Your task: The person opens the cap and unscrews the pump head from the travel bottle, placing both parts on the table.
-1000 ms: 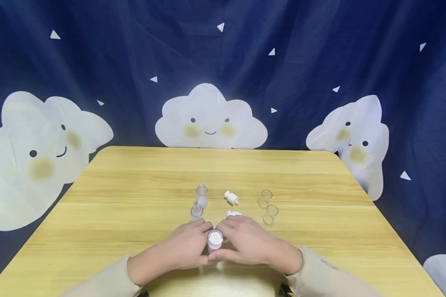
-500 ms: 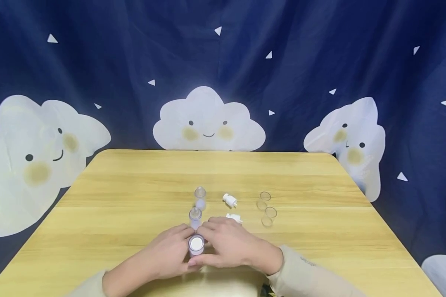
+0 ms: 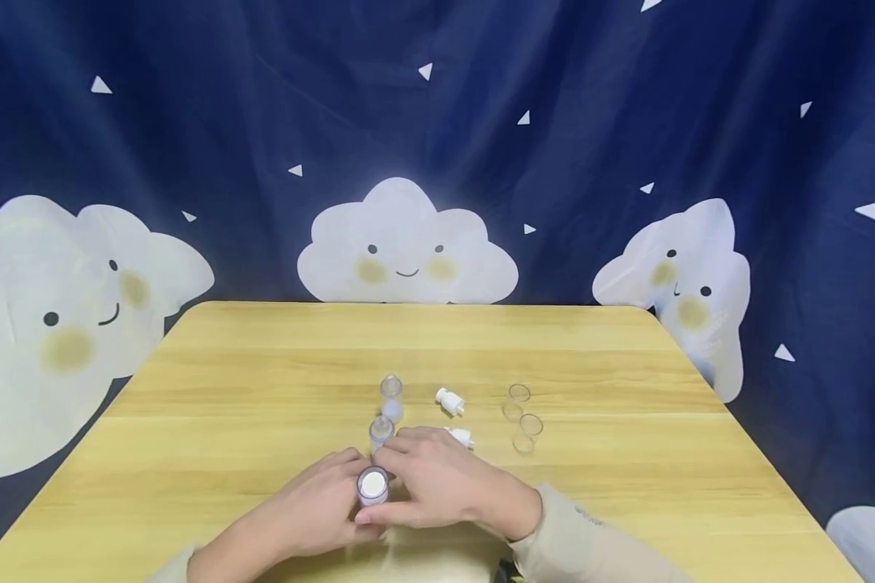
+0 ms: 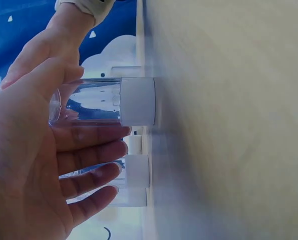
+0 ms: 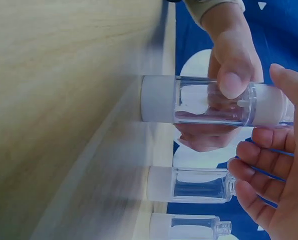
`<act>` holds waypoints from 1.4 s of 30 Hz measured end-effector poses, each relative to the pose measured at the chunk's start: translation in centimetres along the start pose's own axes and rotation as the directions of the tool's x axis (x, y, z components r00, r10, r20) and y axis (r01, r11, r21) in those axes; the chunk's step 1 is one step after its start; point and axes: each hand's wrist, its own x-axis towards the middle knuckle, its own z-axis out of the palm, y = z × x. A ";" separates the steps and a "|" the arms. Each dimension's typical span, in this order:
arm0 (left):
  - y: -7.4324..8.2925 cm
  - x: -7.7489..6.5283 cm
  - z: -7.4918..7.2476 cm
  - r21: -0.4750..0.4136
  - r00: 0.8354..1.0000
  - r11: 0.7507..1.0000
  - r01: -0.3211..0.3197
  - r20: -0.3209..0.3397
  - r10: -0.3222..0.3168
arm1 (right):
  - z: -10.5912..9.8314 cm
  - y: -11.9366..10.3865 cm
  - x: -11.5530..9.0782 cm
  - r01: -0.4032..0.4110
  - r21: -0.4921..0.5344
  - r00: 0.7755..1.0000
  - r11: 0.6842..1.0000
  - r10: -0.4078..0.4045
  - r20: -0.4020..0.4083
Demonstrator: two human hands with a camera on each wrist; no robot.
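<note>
A clear pump bottle point(image 3: 373, 486) with a white base stands upright on the table between both hands. My left hand point(image 3: 313, 506) grips its body with thumb and index finger on either side. In the left wrist view, the bottle's clear body point(image 4: 96, 102) shows below the thumb, and the other fingers extend loosely. My right hand point(image 3: 437, 482) pinches the bottle's top with thumb and index finger. In the right wrist view, a white pump part point(image 5: 267, 105) under a clear cover sits on the bottle at that hand.
Two clear bottles point(image 3: 391, 409) point(image 3: 382, 431) with white bases stand just beyond the hands. Two white pump heads point(image 3: 450, 402) point(image 3: 460, 437) lie to their right. Farther right stand two clear caps point(image 3: 512, 411) point(image 3: 523, 443) on the wooden table point(image 3: 612, 486). A blue cloud-print curtain point(image 3: 481, 97) hangs behind.
Both hands and the bottle between them have shifted left in the head view, with the view itself tilting slightly. Both hands keep their hold. The other bottles, pump heads and caps stay in place.
</note>
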 end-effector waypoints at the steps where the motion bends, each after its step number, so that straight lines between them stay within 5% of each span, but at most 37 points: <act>1: 0.0 0.0 0.1 -0.004 1.000 1.000 -0.001 -0.007 0.001 | 0.0 0.0 0.1 0.005 -0.006 1.000 1.000 -0.005 0.000; 13: 0.1 0.1 0.1 -0.068 0.998 0.996 0.055 0.019 -0.054 | -0.2 0.0 0.5 0.050 -0.081 0.999 0.995 -0.050 0.009; 19: 0.1 0.2 0.2 -0.073 0.999 0.996 0.046 -0.018 -0.047 | -0.5 0.0 0.5 0.075 -0.135 0.997 0.988 -0.077 -0.006; 32: 0.0 0.2 0.4 -0.075 0.995 0.997 0.001 -0.103 -0.009 | -0.4 0.0 0.9 -0.038 0.103 0.997 0.994 0.031 0.068; 37: -0.1 0.3 0.5 -0.085 0.994 0.996 -0.028 -0.108 0.019 | -2.0 0.3 1.5 -0.109 0.215 0.994 0.971 0.107 0.022; 42: 0.0 0.3 0.5 -0.052 0.997 0.999 0.000 -0.079 -0.004 | -3.5 0.7 1.6 -0.078 0.158 0.995 0.984 0.086 -0.042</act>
